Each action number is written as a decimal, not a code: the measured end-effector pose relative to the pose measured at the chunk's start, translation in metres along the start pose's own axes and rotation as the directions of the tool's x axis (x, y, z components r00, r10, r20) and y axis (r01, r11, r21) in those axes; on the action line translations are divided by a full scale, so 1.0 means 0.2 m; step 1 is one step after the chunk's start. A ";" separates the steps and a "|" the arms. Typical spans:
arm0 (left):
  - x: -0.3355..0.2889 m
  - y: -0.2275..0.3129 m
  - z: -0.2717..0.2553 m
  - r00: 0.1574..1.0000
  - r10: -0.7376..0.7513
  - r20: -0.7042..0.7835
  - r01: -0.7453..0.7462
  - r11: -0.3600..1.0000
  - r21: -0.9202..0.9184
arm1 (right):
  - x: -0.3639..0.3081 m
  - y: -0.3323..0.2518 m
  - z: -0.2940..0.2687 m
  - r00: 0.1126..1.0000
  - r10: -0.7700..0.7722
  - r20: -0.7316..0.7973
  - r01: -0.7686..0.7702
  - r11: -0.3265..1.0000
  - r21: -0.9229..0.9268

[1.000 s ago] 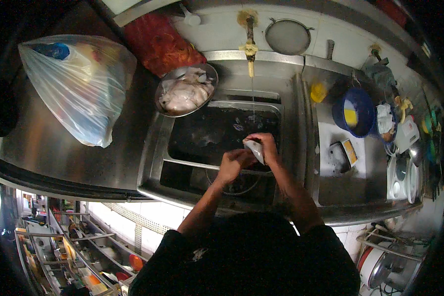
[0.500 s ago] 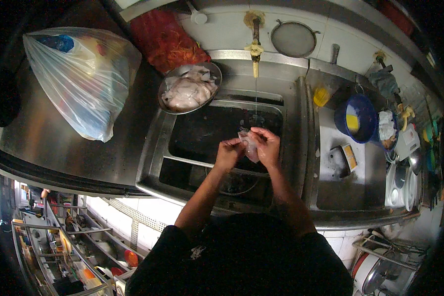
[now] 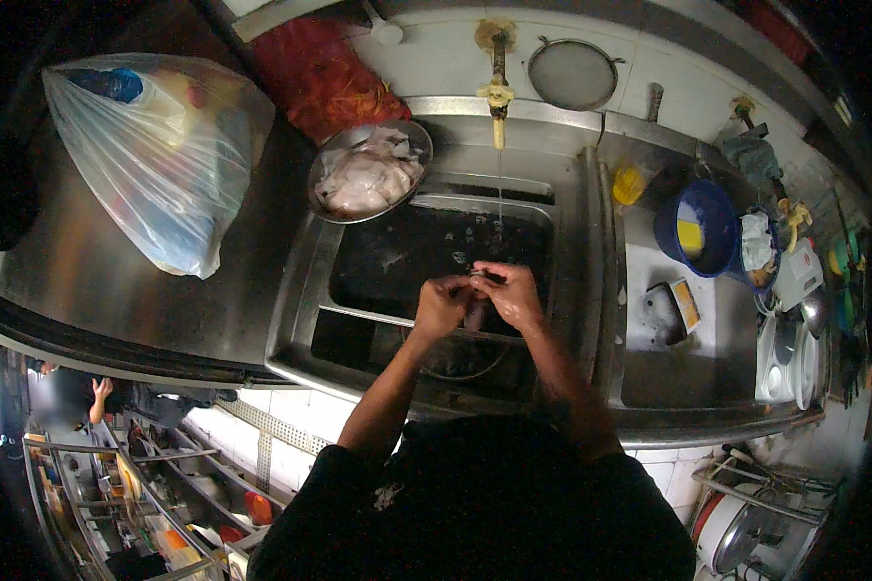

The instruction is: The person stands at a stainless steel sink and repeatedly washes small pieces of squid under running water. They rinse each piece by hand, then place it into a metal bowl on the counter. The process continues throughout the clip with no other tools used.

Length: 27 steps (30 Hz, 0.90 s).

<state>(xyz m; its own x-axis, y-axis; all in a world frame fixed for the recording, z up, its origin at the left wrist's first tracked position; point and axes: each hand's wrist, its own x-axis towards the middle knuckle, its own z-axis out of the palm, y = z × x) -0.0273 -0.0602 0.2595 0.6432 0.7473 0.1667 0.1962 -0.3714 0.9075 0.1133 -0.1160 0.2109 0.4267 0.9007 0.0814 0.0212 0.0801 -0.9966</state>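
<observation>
My left hand (image 3: 442, 308), right hand (image 3: 512, 292): fingertips closed, pinching squid (image 3: 474, 316), seemingly picking it over. Next move needs steady grip. Metal bowl (image 3: 423, 155): eleven o'clock.

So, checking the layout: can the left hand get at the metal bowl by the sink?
Probably yes: nothing seems to stand between the left hand and the metal bowl across the sink, though that hand and the right hand seem to hold a pale piece.

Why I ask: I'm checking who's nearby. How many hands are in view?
3: the person's left hand and right hand, together at a small pinkish piece over the sink; and another person's hand at the lower left. That person's second hand may be hidden.
</observation>
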 end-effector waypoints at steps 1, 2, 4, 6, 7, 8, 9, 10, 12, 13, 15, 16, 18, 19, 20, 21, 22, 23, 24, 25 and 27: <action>-0.01 -0.03 0.00 0.997 -0.076 0.000 0.076 0.996 -0.053 | -0.01 -0.01 0.02 0.987 -0.110 -0.118 0.093 0.986 -0.139; -0.01 -0.08 0.00 0.988 -0.152 0.004 0.152 0.983 -0.106 | -0.02 -0.02 0.05 0.948 -0.232 -0.217 0.166 0.944 -0.283; -0.02 -0.14 0.00 0.975 -0.218 -0.039 0.210 0.966 -0.148 | -0.06 -0.10 0.07 0.912 -0.318 -0.261 0.183 0.882 -0.435; -0.03 -0.16 0.01 0.973 -0.193 -0.128 0.178 0.976 -0.123 | -0.09 -0.19 0.07 0.952 -0.227 -0.207 0.113 0.885 -0.452; -0.03 -0.09 0.01 0.976 -0.193 -0.103 0.172 0.968 -0.181 | -0.08 -0.18 0.06 0.969 -0.193 -0.157 0.115 0.909 -0.401; -0.03 -0.01 0.00 0.978 -0.191 -0.078 0.168 0.956 -0.239 | -0.07 -0.16 0.05 0.982 -0.160 -0.105 0.114 0.930 -0.348; -0.03 0.06 -0.01 0.981 -0.186 -0.056 0.162 0.941 -0.296 | -0.05 -0.14 0.04 0.990 -0.133 -0.049 0.113 0.949 -0.295; -0.03 0.08 -0.01 0.983 -0.178 -0.052 0.158 0.949 -0.272 | -0.04 -0.11 0.03 0.992 -0.124 -0.030 0.111 0.956 -0.271; -0.04 0.10 -0.03 0.985 -0.164 -0.043 0.151 0.963 -0.222 | -0.03 -0.06 0.02 0.995 -0.104 0.010 0.103 0.970 -0.221; -0.04 0.09 -0.04 0.989 -0.147 -0.003 0.144 0.973 -0.181 | -0.03 -0.05 0.02 0.996 -0.084 0.027 0.088 0.975 -0.205; -0.03 0.05 -0.07 0.990 -0.116 0.082 0.124 0.987 -0.101 | -0.02 -0.03 0.02 0.997 -0.045 0.060 0.055 0.983 -0.177; -0.03 0.04 -0.07 0.988 -0.127 0.092 0.138 0.983 -0.120 | -0.02 -0.03 0.02 0.995 -0.086 0.051 0.094 0.975 -0.201; -0.03 0.04 -0.07 0.982 -0.149 0.114 0.165 0.974 -0.157 | -0.02 -0.02 0.03 0.985 -0.169 0.033 0.172 0.953 -0.248; -0.03 0.05 -0.07 0.984 -0.139 0.114 0.153 0.981 -0.119 | -0.02 -0.02 0.03 0.989 -0.147 0.032 0.151 0.958 -0.245; -0.03 0.08 -0.08 0.985 -0.130 0.115 0.139 0.987 -0.081 | -0.02 -0.01 0.03 0.992 -0.125 0.032 0.129 0.962 -0.242; -0.04 0.10 -0.09 0.986 -0.120 0.114 0.126 0.991 -0.043 | -0.02 -0.01 0.04 0.994 -0.104 0.034 0.109 0.965 -0.239; -0.04 0.09 -0.09 0.988 -0.113 0.102 0.118 0.992 -0.049 | -0.03 -0.02 0.04 0.994 -0.106 0.032 0.111 0.967 -0.230; -0.05 0.08 -0.08 0.990 -0.105 0.089 0.110 0.992 -0.056 | -0.03 -0.02 0.04 0.994 -0.108 0.030 0.112 0.969 -0.222; -0.06 0.07 -0.07 0.992 -0.098 0.077 0.103 0.993 -0.062 | -0.04 -0.02 0.04 0.994 -0.109 0.029 0.113 0.970 -0.214; -0.06 0.05 -0.06 0.996 -0.061 0.060 0.065 0.996 -0.068 | -0.04 -0.01 0.04 0.992 -0.124 0.019 0.125 0.968 -0.217; -0.07 0.03 -0.05 1.000 0.015 0.027 -0.013 0.997 -0.079 | -0.04 0.01 0.05 0.988 -0.154 0.000 0.150 0.962 -0.226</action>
<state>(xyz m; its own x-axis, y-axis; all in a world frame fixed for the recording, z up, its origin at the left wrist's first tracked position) -0.0427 -0.0668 0.2669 0.6656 0.7268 0.1698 0.1289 -0.3360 0.9330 0.1011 -0.1190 0.2080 0.4187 0.8774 0.2343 0.2891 0.1158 -0.9503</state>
